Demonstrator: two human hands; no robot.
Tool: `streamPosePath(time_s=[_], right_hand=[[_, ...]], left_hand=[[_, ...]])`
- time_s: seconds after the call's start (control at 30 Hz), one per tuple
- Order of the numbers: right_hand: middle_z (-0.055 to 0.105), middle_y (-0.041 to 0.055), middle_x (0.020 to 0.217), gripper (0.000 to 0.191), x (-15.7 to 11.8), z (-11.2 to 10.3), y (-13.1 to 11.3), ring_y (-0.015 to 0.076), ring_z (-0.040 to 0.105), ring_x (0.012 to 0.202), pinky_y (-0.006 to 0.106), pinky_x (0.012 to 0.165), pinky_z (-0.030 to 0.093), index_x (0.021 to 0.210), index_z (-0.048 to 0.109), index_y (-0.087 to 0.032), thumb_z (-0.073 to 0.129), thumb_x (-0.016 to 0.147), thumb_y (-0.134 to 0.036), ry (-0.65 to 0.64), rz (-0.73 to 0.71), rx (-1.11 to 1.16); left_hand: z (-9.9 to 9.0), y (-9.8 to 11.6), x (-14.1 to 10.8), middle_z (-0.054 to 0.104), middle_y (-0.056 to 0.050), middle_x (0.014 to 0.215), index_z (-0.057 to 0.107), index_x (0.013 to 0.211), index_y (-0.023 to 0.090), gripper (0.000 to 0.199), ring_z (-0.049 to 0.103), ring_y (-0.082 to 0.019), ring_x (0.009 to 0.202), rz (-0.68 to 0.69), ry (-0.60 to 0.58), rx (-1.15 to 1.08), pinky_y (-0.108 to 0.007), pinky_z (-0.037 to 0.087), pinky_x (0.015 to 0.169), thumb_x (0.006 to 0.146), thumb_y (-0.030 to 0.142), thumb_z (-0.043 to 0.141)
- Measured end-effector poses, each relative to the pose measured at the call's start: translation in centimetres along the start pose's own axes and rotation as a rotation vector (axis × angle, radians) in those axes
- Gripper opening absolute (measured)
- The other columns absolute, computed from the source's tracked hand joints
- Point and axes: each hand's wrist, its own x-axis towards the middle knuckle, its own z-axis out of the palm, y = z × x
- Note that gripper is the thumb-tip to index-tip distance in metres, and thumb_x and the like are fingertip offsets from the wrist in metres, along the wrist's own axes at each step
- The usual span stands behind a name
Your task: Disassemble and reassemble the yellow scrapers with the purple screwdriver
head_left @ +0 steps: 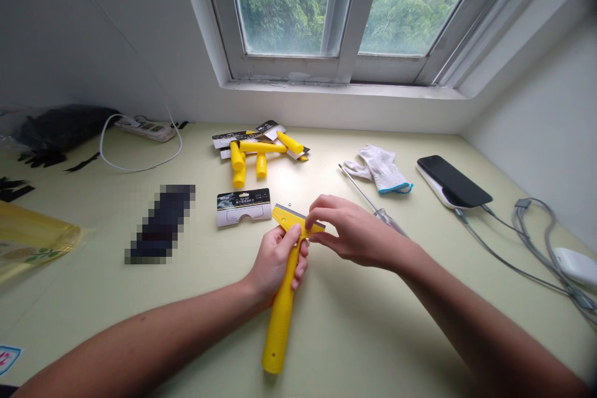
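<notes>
A yellow scraper (pixel 282 305) with a wide head and a metal blade (pixel 290 211) points away from me, its handle toward the front of the table. My left hand (pixel 277 261) is wrapped round its neck, thumb on top just below the head. At the right end of the head, my right hand (pixel 342 230) has thumb and fingertips curled close together; whatever they pinch is too small to make out. A tiny metal piece (pixel 290 204) lies just beyond the blade. Behind the right wrist is a screwdriver (pixel 364 193), its clear handle partly hidden.
Beyond the hands lie a black-and-white card (pixel 243 206) and a pile of yellow scrapers (pixel 261 148) with cards. To the right are a white glove (pixel 377 168), a phone (pixel 454 180) on a white block, and cables (pixel 508 267). A yellow bag (pixel 37 239) and power strip (pixel 145 129) are leftward.
</notes>
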Motion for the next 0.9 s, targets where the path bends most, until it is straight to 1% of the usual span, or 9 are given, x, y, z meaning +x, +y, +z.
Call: streamPosePath(time_s=[0.2,0.43,0.5,0.57,0.63,0.73,0.8,0.9], right_hand=[[0.060,0.0064,0.098,0.006,0.1,0.4,0.1,0.0189,0.056,0.088,0.034,0.079,0.048,0.087,0.063,-0.019,0.058,0.087,-0.024,0.016,0.057,0.057],[0.060,0.0083,0.095,0.009,0.3,0.7,0.1,0.0198,0.056,0.088,0.035,0.079,0.048,0.084,0.061,-0.018,0.055,0.087,-0.023,0.056,0.031,-0.011],[0.060,0.0083,0.095,0.009,0.3,0.7,0.2,0.0198,0.056,0.089,0.035,0.079,0.048,0.084,0.061,-0.018,0.055,0.086,-0.024,0.068,0.013,0.001],[0.060,0.0081,0.099,0.008,0.2,0.8,0.4,0.0193,0.057,0.093,0.034,0.082,0.049,0.083,0.061,-0.018,0.056,0.086,-0.024,0.072,0.013,0.061],[0.059,0.0083,0.108,0.008,0.1,0.8,0.7,0.0193,0.057,0.101,0.034,0.086,0.048,0.082,0.061,-0.019,0.057,0.086,-0.025,0.062,0.029,0.136],[0.055,0.0088,0.123,0.011,0.1,1.0,1.2,0.0214,0.055,0.113,0.037,0.092,0.046,0.080,0.063,-0.020,0.058,0.086,-0.027,0.038,0.061,0.204],[0.054,0.0089,0.126,0.011,0.2,1.1,1.4,0.0224,0.054,0.115,0.038,0.093,0.046,0.080,0.064,-0.020,0.057,0.086,-0.026,0.034,0.075,0.220],[0.054,0.0081,0.126,0.009,0.3,1.1,1.5,0.0221,0.053,0.116,0.039,0.094,0.045,0.081,0.064,-0.021,0.058,0.085,-0.026,0.042,0.080,0.225]], left_hand=[[0.0,0.0,0.0,0.048,0.004,0.043,0.049,0.073,0.016,0.040,0.036,-0.007,0.029,-0.002,-0.007,0.037,-0.017,0.029,0.029,0.088,0.053,0.050],[-0.1,-0.2,0.0,0.050,0.003,0.047,0.050,0.075,0.016,0.038,0.037,-0.006,0.030,0.017,-0.016,0.028,-0.017,0.029,0.029,0.088,0.052,0.050],[-0.2,-0.3,0.0,0.050,0.003,0.046,0.050,0.074,0.016,0.038,0.037,-0.006,0.030,0.019,-0.019,0.031,-0.017,0.029,0.029,0.089,0.051,0.050],[-0.2,-0.2,0.0,0.049,0.003,0.045,0.050,0.074,0.016,0.038,0.037,-0.007,0.030,0.019,-0.022,0.033,-0.017,0.029,0.029,0.089,0.051,0.049],[-0.2,-0.2,0.0,0.049,0.003,0.045,0.050,0.074,0.016,0.038,0.037,-0.007,0.029,0.015,-0.023,0.031,-0.017,0.028,0.029,0.089,0.051,0.049],[-0.2,-0.2,0.1,0.050,0.003,0.045,0.050,0.075,0.016,0.039,0.037,-0.007,0.029,0.002,-0.020,0.025,-0.017,0.029,0.029,0.088,0.052,0.050],[-0.2,-0.2,0.1,0.049,0.004,0.045,0.050,0.074,0.016,0.039,0.037,-0.006,0.029,-0.005,-0.016,0.020,-0.017,0.029,0.029,0.087,0.053,0.051],[-0.2,-0.2,0.1,0.048,0.004,0.044,0.049,0.074,0.017,0.039,0.036,-0.006,0.029,-0.011,-0.016,0.013,-0.017,0.029,0.029,0.087,0.053,0.050]])
